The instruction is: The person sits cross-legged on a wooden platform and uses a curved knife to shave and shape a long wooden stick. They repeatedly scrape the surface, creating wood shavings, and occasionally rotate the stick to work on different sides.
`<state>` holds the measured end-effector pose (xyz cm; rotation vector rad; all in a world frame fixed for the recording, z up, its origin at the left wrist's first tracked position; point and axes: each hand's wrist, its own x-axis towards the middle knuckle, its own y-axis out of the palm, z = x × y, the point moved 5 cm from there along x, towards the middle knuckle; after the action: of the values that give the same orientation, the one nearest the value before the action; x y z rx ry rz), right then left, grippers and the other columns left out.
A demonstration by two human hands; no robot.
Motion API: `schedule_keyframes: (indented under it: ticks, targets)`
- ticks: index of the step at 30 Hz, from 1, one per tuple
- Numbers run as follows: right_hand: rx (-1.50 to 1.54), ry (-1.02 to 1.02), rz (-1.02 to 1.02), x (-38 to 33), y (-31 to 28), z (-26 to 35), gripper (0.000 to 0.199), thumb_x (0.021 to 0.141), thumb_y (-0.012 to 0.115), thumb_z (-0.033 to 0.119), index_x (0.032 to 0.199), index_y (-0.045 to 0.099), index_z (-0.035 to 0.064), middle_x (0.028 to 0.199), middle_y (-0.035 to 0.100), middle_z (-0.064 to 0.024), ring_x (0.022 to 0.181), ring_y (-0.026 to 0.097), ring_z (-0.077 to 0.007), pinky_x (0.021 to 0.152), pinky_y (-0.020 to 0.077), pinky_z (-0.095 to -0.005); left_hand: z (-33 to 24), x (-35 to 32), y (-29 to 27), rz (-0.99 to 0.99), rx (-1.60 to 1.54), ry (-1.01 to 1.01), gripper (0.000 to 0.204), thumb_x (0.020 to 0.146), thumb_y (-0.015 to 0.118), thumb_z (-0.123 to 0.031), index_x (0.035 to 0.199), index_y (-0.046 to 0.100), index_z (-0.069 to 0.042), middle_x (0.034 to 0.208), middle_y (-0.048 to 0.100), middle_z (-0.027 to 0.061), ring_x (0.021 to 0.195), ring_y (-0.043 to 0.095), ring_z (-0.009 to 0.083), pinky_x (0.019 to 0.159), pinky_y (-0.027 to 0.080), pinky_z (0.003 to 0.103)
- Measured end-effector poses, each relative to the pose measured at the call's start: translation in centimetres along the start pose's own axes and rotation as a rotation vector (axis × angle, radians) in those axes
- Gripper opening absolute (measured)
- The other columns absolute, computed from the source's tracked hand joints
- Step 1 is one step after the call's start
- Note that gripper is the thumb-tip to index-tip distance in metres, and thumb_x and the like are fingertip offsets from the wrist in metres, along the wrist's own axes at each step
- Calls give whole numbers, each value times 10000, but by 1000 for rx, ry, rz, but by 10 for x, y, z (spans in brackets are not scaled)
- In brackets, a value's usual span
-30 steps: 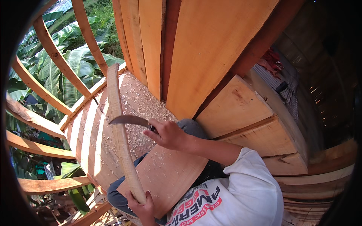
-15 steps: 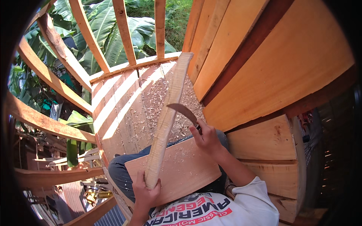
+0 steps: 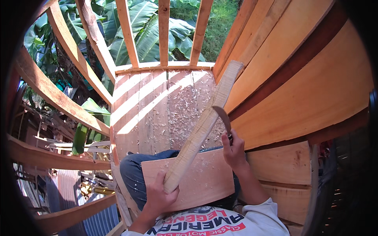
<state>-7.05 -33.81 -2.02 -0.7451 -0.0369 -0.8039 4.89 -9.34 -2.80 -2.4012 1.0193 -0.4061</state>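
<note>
A long, pale, roughly carved piece of wood (image 3: 197,133) slants up and to the right across my lap. My left hand (image 3: 160,192) is closed round its lower end. In my right hand (image 3: 235,149) is a knife with a curved blade (image 3: 223,117), its handle mostly hidden by my fingers. The blade reaches up to the right edge of the wood, its tip overlapping the wood in this view; whether it touches I cannot tell. Beneath lies a flat wooden board (image 3: 208,177) across my thighs, with a few shavings on it.
Wood shavings (image 3: 185,110) cover much of the plank floor (image 3: 132,118) ahead. Wooden railing bars (image 3: 163,35) stand in front and along the left, with banana leaves (image 3: 145,43) beyond. A plank wall (image 3: 299,98) rises close on my right.
The view has turned a little to the left. The carved wood now leans further right at its far end, and the knife blade points more steeply upward. Both hands keep their hold.
</note>
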Motion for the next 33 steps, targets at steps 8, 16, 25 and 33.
schedule_keyframes:
  ticks: [8, 16, 25, 33]
  targets:
    - [-62, -154, 101, -2, 17, 30, 290, 910, 621, 269, 787, 547, 16, 542, 517, -142, 492, 567, -310, 462, 416, -374, 20, 0, -11, -17, -52, -41, 432, 677, 743, -129, 1053, 546, -50, 736, 637, 198, 670, 665, 379, 542, 518, 409]
    - [-211, -173, 185, -4, 27, 28, 327, 846, 686, 352, 731, 569, 69, 543, 539, -103, 489, 571, -288, 477, 427, -369, 23, 1, -18, -27, -23, -33, 432, 683, 737, -128, 1061, 547, -43, 729, 634, 203, 669, 661, 383, 547, 522, 418]
    - [-230, -367, 236, -21, 41, 43, 340, 823, 709, 371, 756, 564, 72, 555, 535, -103, 504, 579, -295, 459, 431, -355, 19, 3, -12, -14, -70, -5, 481, 678, 733, -121, 1102, 523, -40, 735, 631, 209, 656, 658, 380, 550, 522, 426]
    - [-353, -376, 302, -26, 47, 40, 344, 898, 638, 320, 765, 531, 21, 578, 519, -139, 515, 565, -325, 463, 416, -360, 21, -4, -6, 116, -95, -61, 596, 692, 730, -213, 1207, 473, -59, 735, 630, 209, 633, 638, 394, 570, 512, 452]
